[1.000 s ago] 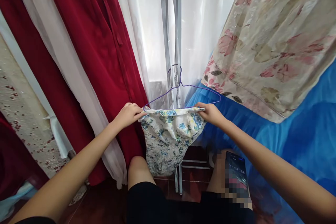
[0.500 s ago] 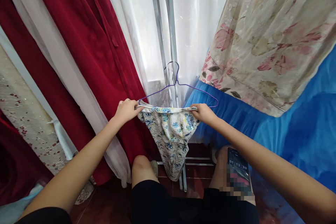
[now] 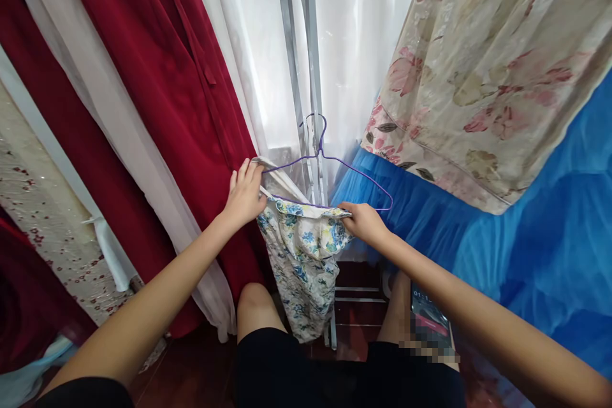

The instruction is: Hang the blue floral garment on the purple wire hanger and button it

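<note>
A white garment with blue and yellow flowers (image 3: 303, 261) hangs between my hands, in front of a purple wire hanger (image 3: 356, 169). My left hand (image 3: 246, 194) is closed on the garment's upper left edge, where white straps or a folded band loop over the hanger's left arm. Pinched in my right hand (image 3: 363, 220) is the top right edge of the garment, just below the hanger's right arm. The hanger's hook sits against a grey metal rack post (image 3: 313, 64). My left fingertips are partly hidden behind the cloth.
Long red cloth (image 3: 191, 127) and white cloth hang on the left. To the right hang a pink-flowered cream garment (image 3: 482, 89) and blue tulle (image 3: 502, 255). A phone (image 3: 430, 315) lies on my right thigh. The rack's foot bars (image 3: 358, 296) stand on reddish floor tiles.
My left hand has moved up and inward, bringing the white band over the hanger's left arm. The hanger has tilted down to the right. My right hand has shifted slightly left and down.
</note>
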Demonstrator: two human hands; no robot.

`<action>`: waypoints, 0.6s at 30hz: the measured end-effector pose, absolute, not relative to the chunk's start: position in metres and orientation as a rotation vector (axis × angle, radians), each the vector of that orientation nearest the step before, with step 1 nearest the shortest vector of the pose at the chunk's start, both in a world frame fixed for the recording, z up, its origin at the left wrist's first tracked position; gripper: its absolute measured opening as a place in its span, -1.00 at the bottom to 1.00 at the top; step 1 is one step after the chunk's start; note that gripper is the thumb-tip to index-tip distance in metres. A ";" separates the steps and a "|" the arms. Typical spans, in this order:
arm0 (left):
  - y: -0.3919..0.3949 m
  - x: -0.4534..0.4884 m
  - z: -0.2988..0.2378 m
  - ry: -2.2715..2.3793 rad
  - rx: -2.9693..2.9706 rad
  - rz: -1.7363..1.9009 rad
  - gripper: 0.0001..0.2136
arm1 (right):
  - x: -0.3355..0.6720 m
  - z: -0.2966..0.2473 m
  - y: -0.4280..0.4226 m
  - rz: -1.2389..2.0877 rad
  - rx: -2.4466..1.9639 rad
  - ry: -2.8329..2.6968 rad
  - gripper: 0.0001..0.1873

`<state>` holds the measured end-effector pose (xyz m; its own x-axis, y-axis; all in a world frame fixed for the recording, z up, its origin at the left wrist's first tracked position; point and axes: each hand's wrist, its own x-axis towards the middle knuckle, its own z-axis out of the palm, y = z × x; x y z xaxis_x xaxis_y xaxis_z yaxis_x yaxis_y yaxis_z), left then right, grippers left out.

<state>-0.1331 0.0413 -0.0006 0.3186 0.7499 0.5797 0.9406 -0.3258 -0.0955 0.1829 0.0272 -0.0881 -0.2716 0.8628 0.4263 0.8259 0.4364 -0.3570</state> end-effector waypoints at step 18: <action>0.067 -0.069 -0.008 -1.219 -2.532 -1.370 -0.75 | 0.257 -0.079 0.030 0.042 -1.313 -1.491 -0.05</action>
<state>-0.0688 0.0666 -0.0082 0.3117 0.6248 0.7159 0.6383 -0.6958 0.3293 0.2572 0.0302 -0.0790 0.2088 0.7157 0.6665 0.6771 0.3859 -0.6266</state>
